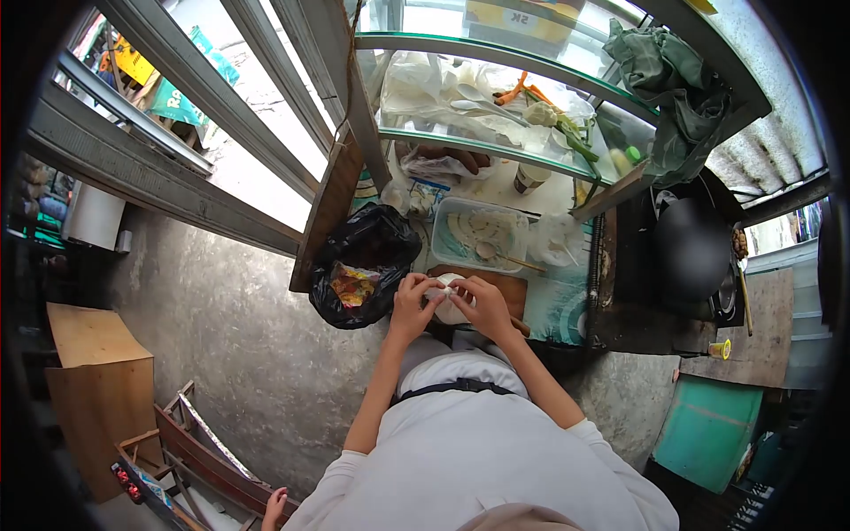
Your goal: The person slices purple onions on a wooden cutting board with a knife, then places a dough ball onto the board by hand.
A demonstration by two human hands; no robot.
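Note:
A round white thing (450,310), its kind too small to make out, is between my two hands at the counter's front edge. My left hand (418,301) has its fingers closed at the left of its top. From the right, my right hand (478,301) pinches at the same spot, with the fingertips of both hands nearly meeting. Beneath them lies a brown wooden board (505,285). Just beyond it stands a clear plastic tub (440,232) with pale, wet-looking contents and a stick-like handle resting in it.
Left of my hands hangs a black plastic bag (376,232) with colourful wrappers inside. Glass shelves (496,137) hold vegetables and spoons. A dark wok (695,252) is at the right, a wooden bench (208,451) at lower left. Another person's hand (275,506) shows at the bottom.

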